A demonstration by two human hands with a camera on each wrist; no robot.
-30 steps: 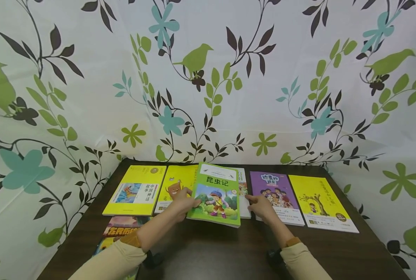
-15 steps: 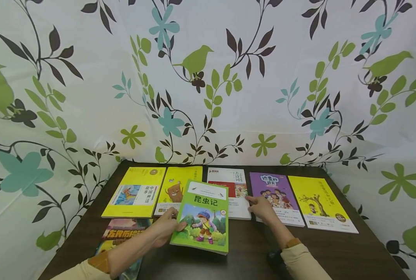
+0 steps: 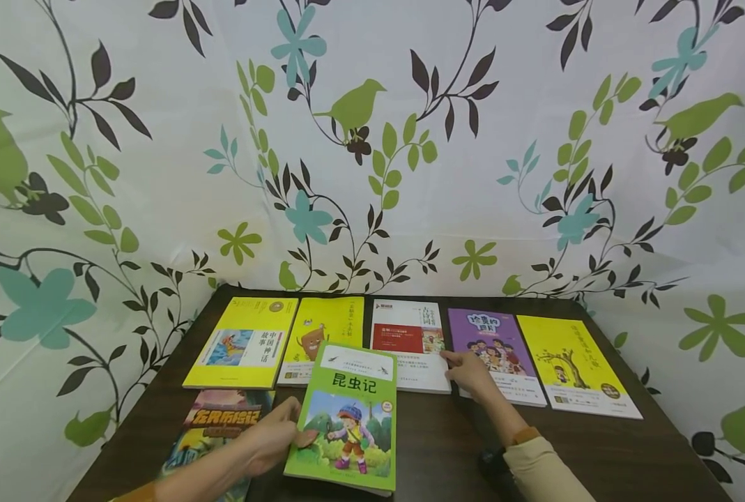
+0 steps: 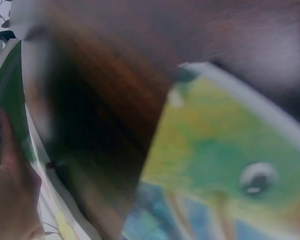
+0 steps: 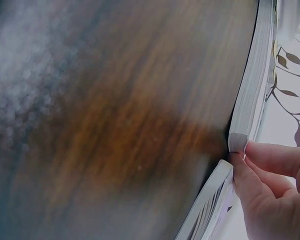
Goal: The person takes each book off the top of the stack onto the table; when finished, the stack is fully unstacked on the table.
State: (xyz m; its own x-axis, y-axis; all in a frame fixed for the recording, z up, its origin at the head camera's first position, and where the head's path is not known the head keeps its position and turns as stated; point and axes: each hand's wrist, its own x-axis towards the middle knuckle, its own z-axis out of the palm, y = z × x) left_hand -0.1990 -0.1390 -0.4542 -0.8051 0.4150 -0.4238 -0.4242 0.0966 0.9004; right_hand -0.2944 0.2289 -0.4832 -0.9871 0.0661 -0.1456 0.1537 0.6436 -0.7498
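My left hand point(image 3: 270, 439) grips a green children's book point(image 3: 347, 425) by its left edge, thumb on the cover. The book is tilted and overlaps the lower part of a yellow book point(image 3: 328, 317) in the head view. In the left wrist view, the hand point(image 4: 15, 200) and the green book point(image 4: 12, 100) show at the left edge. My right hand point(image 3: 470, 373) is at the right edge of a white and red book point(image 3: 403, 338). In the right wrist view, the thumb and a finger pinch the corner of that book point(image 5: 250, 90), beside the purple book point(image 5: 210, 205).
Along the back of the dark table point(image 3: 447, 446) lie another yellow book point(image 3: 247, 369), the purple book point(image 3: 491, 338) and a yellow and white book point(image 3: 575, 362). A colourful comic-style book point(image 3: 221, 418) lies front left, partly under my left forearm. A patterned cloth point(image 3: 372, 174) hangs behind.
My left hand has drawn the green book toward me and to the left, off the white and red book, uncovering it. The right hand has stayed at that book's edge.
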